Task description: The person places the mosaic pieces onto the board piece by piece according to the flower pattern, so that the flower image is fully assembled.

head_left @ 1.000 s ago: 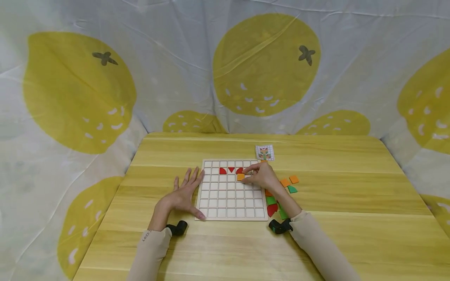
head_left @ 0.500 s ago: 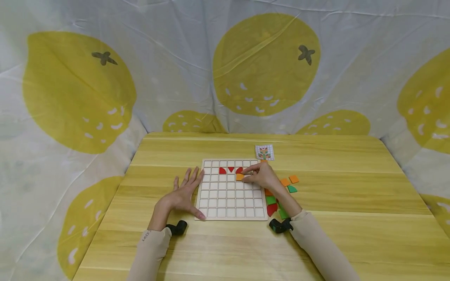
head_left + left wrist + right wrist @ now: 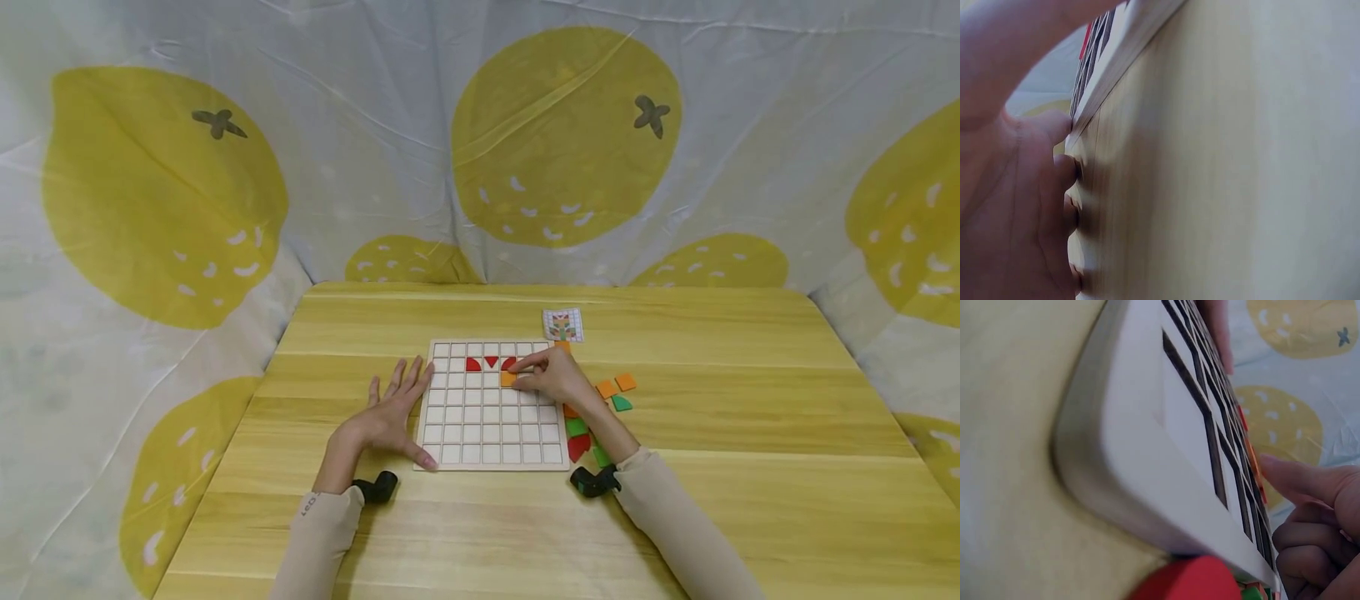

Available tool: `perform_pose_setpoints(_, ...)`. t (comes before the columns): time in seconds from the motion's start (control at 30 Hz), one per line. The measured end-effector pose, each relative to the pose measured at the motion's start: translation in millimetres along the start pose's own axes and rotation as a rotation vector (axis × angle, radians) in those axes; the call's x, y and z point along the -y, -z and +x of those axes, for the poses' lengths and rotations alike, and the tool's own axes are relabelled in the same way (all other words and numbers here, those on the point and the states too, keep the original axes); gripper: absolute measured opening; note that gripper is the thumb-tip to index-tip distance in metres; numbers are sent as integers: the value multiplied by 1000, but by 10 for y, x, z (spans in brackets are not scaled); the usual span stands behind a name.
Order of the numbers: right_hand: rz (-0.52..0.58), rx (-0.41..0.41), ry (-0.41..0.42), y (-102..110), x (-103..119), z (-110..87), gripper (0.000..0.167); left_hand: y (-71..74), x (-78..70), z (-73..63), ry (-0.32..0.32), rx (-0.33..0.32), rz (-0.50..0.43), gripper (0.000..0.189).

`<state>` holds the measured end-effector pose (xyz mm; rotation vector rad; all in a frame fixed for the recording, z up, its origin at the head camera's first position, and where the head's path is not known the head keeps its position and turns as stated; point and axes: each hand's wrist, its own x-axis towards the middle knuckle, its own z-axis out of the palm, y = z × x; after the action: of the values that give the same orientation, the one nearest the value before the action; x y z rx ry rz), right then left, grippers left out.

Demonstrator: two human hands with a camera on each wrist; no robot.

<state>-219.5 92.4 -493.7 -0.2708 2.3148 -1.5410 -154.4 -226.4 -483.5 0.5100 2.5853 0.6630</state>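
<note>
Orange square tile (image 3: 507,379) on pale gridded board (image 3: 491,433).

Passage is left over the near rows of the grid board (image 3: 491,433), whose left edge is blocked by the left hand (image 3: 386,421) and far right cells by the right hand (image 3: 553,377), while its right side is crowded by loose tiles (image 3: 578,448), beyond which room is offered by the table (image 3: 750,400).

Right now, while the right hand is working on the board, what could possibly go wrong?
The right hand holds the orange square next to a red quarter-circle, so it might nudge the red one. Also, the loose green quarter-circle lies near the right forearm; a careless sweep could push it away.
</note>
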Motion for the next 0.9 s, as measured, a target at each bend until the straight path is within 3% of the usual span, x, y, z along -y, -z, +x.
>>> perform_pose_setpoints(0.2, 10, -5, 13, 139, -28, -56, 21, 11, -14, -5, 2, 0, -12, 155)
perform_pose_setpoints(0.63, -52, -62, -22, 766, -189, -321, 28, 11, -10, -13, 2, -5, 2, 155)
perform_pose_setpoints(0.9, -143, -6, -31, 1108, -338, -398, 33, 6, -3, 7, -5, -7, -4, 155)
